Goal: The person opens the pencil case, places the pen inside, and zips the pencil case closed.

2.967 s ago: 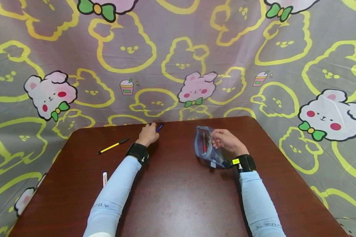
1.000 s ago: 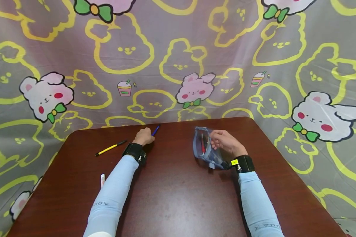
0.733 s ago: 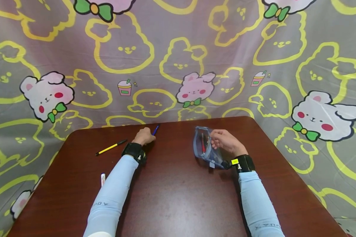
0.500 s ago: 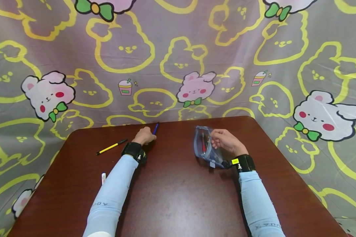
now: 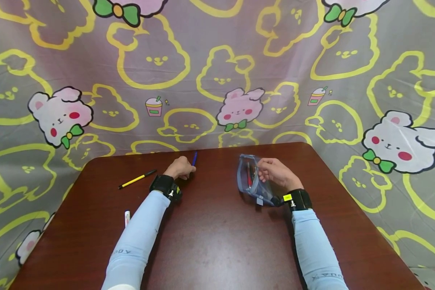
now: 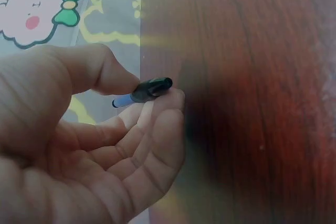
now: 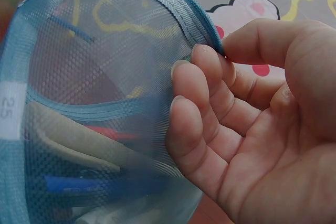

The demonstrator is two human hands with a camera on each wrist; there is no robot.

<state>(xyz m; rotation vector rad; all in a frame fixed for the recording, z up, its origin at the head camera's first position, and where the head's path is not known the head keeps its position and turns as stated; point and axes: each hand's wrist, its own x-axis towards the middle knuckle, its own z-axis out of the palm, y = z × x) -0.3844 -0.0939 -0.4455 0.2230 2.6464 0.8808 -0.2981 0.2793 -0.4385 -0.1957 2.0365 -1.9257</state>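
Observation:
My left hand is over the far part of the table, pinching a slim blue pen between thumb and fingers. In the left wrist view the pen's black end sticks out past the thumb, and the other fingers curl below it. On the right, my right hand pinches the zipped edge of a blue mesh pencil pouch, whose mouth gapes. Through the mesh show a red pen, a blue item and a beige strip.
A yellow pen with a black cap lies left of my left hand. Nearer, a white marker is partly covered by my left sleeve. The brown table ends at a patterned curtain behind.
Three seconds ago my left fingers reached down over the blue pen; now they pinch it, and it has turned and shifted slightly right lately. My right hand stays on the pouch edge.

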